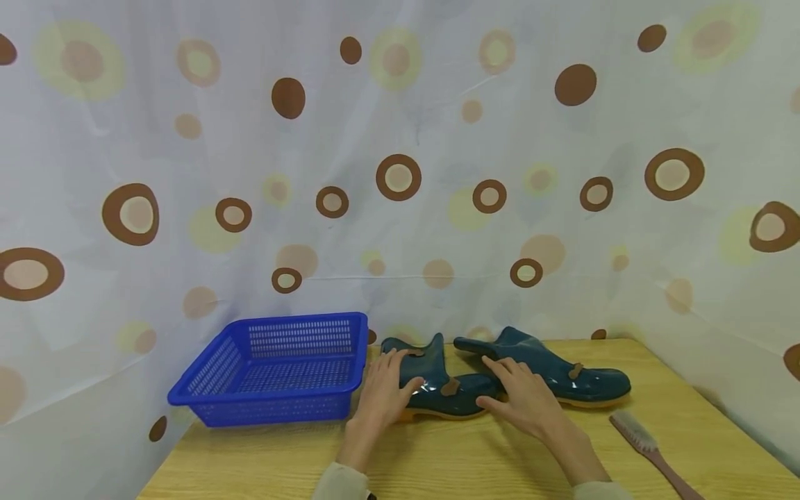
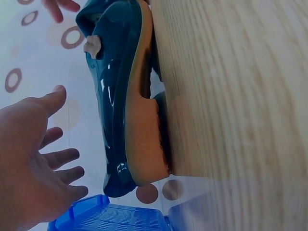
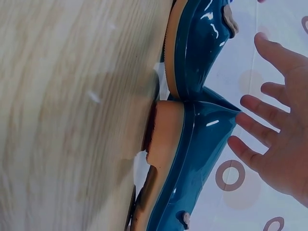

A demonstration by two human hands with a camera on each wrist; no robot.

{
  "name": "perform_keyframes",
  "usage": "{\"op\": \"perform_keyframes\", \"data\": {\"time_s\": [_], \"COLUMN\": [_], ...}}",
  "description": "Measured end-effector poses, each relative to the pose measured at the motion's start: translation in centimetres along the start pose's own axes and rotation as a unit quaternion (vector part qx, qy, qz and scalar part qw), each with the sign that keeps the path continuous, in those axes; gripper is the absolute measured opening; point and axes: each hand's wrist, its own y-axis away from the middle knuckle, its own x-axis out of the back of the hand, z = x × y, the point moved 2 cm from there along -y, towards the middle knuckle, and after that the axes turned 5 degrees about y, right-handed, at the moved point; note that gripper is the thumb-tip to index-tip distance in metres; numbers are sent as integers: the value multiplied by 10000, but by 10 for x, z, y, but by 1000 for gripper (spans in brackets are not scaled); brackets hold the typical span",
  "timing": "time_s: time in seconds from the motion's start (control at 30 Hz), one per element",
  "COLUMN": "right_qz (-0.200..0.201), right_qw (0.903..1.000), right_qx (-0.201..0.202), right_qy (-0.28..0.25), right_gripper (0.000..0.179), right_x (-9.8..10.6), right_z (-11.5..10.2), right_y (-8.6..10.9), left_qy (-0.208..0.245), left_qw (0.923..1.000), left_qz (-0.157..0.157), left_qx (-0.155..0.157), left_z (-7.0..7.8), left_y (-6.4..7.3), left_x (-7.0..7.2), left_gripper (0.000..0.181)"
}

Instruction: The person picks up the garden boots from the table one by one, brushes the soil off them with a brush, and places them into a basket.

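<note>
Two glossy dark teal rubber boots with orange-tan soles are on the wooden table, toes toward the right. Brown dirt-like lumps stick to both. My left hand [image 1: 382,390] hovers at the heel end of the left boot [image 1: 469,394], fingers spread; the left wrist view shows a gap between palm and boot [image 2: 114,86]. Between the two boots is my right hand [image 1: 526,397], its fingers spread and holding nothing. In the right wrist view its fingertips come close to the right boot [image 3: 199,144]; whether they touch, I cannot tell.
A blue perforated plastic basket [image 1: 275,411] stands left of the boots. At the right front lies a brush [image 1: 646,448] with a pinkish-brown handle. Behind the table [image 1: 437,455] hangs a white sheet [image 1: 425,125] with brown and yellow dots.
</note>
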Motion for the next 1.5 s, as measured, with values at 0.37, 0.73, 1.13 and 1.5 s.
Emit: {"op": "perform_keyframes", "data": {"time_s": [0.37,0.73,1.13,1.5], "right_qz": [-352,-759,-1031,-1073], "right_qw": [9990,9950,9903,9876], "right_qx": [-195,-506,-737,-914], "right_qy": [-204,-412,-563,-689], "right_gripper": [65,60,67,67], "right_x": [6,14,31,42], "right_z": [6,23,46,71], "right_y": [9,24,45,64], "left_qy": [87,373,592,794], "left_qw": [9998,9983,9962,9942], "left_qz": [-37,-119,-270,-198], "left_qx": [179,424,573,692], "left_z": [-6,-14,-30,-37], "left_y": [-6,-12,-24,-23], "left_x": [0,-3,-8,-12], "left_gripper": [59,59,65,66]}}
